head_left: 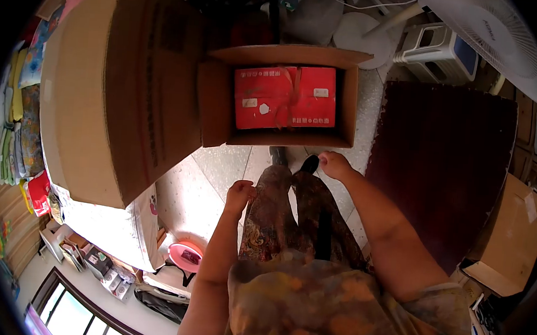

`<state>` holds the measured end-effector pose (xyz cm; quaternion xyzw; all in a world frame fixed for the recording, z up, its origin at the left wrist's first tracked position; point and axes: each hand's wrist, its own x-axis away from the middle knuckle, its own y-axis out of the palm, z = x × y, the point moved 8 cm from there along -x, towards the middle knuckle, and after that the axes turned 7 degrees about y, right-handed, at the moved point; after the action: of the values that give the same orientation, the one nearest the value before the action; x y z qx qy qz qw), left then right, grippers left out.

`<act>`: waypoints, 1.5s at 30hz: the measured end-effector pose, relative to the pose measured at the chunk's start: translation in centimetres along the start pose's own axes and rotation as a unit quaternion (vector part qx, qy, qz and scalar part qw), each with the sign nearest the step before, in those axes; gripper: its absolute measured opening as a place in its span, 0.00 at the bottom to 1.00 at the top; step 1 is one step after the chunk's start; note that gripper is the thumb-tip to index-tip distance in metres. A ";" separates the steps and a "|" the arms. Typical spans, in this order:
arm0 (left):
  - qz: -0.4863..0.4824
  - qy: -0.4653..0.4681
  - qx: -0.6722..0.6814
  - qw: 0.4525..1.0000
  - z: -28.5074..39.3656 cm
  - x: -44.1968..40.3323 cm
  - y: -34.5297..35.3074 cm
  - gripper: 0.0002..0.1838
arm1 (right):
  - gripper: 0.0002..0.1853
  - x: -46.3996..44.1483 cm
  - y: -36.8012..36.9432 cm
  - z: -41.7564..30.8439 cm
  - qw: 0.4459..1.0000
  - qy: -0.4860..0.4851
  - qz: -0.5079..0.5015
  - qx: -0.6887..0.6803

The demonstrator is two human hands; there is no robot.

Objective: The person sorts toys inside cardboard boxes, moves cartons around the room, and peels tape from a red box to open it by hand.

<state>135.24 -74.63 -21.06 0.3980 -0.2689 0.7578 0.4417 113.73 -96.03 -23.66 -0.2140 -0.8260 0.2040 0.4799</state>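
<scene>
At the left edge, folded clothes [19, 106] sit in a stack, and just right of them a big carton [143, 90] stands above a white cloth [108, 231]. Near and to the right of that cloth is a pink basin [174, 249]. Your left hand [239, 196] is beside your trousers [264, 229], its fingers loosely curled in a narrow grip; you cannot tell from here whether it touches the fabric. In the middle, at the far side of your feet, the open box [289, 140] has its flaps up, and the red box [255, 95] lies flat inside it, with a strap [294, 88] across its top. Your right hand [334, 166] is near the open box's near right corner, fingers drawn together narrowly; whether they pinch anything cannot be told. Farther right are a white stool [435, 54] and a fan [502, 34], then a dark red board [436, 179], with a small carton [512, 237] at its right.
</scene>
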 end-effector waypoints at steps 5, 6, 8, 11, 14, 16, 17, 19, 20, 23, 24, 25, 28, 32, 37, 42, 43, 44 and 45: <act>-0.017 0.025 -0.008 1.000 0.1 -0.7 2.0 0.10 | 0.12 -3.2 0.8 0.3 0.993 0.063 -0.054 -0.083; -0.020 0.044 -0.049 0.998 -1.8 -1.3 1.8 0.10 | 0.12 -4.1 0.9 0.1 0.994 0.039 -0.025 -0.096; -0.030 0.047 -0.101 0.993 -3.4 -1.8 2.3 0.11 | 0.10 -5.5 -0.2 -0.8 0.994 -0.026 0.069 -0.084; 0.024 0.057 -0.208 0.976 -2.7 -0.1 2.8 0.13 | 0.11 -7.6 -0.1 -1.4 0.996 0.039 -0.003 -0.081; 0.029 0.060 -0.205 0.976 -9.2 -0.7 2.9 0.13 | 0.15 -10.9 1.1 -0.9 0.996 0.047 0.021 -0.078; -0.018 0.029 -0.208 0.978 -11.5 -0.4 3.9 0.13 | 0.17 -13.4 2.3 -0.2 0.996 0.054 0.029 -0.068; -0.021 0.024 -0.208 0.978 -11.5 0.0 4.1 0.13 | 0.17 -14.6 2.9 -0.7 0.993 -0.004 0.025 -0.119; -0.040 -0.033 -0.226 0.973 -11.5 0.9 4.7 0.14 | 0.18 -17.0 3.7 -1.3 0.983 -0.060 0.020 -0.170; -0.042 -0.036 -0.228 0.972 -12.1 1.0 4.9 0.14 | 0.18 -18.1 4.1 -1.4 0.992 -0.027 0.021 -0.119; -0.008 0.013 -0.197 0.980 -13.8 1.1 4.4 0.14 | 0.21 -21.1 5.7 -1.1 0.993 0.033 0.027 -0.111; -0.009 -0.016 -0.194 0.981 -15.0 1.2 4.0 0.14 | 0.24 -22.0 6.2 -0.6 0.986 0.058 0.034 -0.152; -0.011 -0.046 -0.190 0.981 -16.1 1.4 3.8 0.14 | 0.24 -23.3 7.3 0.2 0.985 0.061 0.031 -0.156; 0.021 -0.049 -0.160 0.986 -17.4 1.8 3.2 0.14 | 0.26 -26.1 8.2 1.0 0.978 -0.037 0.158 -0.132; 0.015 -0.065 -0.140 0.988 -17.5 1.9 3.4 0.12 | 0.30 -26.3 7.8 1.0 0.950 0.054 0.112 -0.285; 0.022 -0.100 -0.095 0.990 -19.3 2.1 3.4 0.10 | 0.30 -27.8 10.1 3.5 0.964 0.144 0.028 -0.221; 0.031 -0.105 -0.099 0.989 -18.4 1.9 3.2 0.10 | 0.21 -25.6 7.9 -1.6 0.972 -0.022 0.047 0.230; 0.032 -0.106 -0.099 0.989 -18.7 1.9 3.2 0.10 | 0.21 -25.0 8.3 -1.8 0.972 -0.022 0.047 0.229; 0.032 -0.106 -0.096 0.989 -19.1 1.9 3.1 0.10 | 0.21 -24.4 8.4 -2.3 0.975 -0.039 0.069 0.210; 0.033 -0.107 -0.093 0.989 -19.5 1.8 3.1 0.10 | 0.22 -23.9 8.4 -2.8 0.976 -0.056 0.090 0.190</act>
<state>124.87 -60.47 -30.20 0.4251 -0.3963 0.6967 0.4205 128.24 -101.86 -43.85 -0.1808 -0.7748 0.4116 0.4446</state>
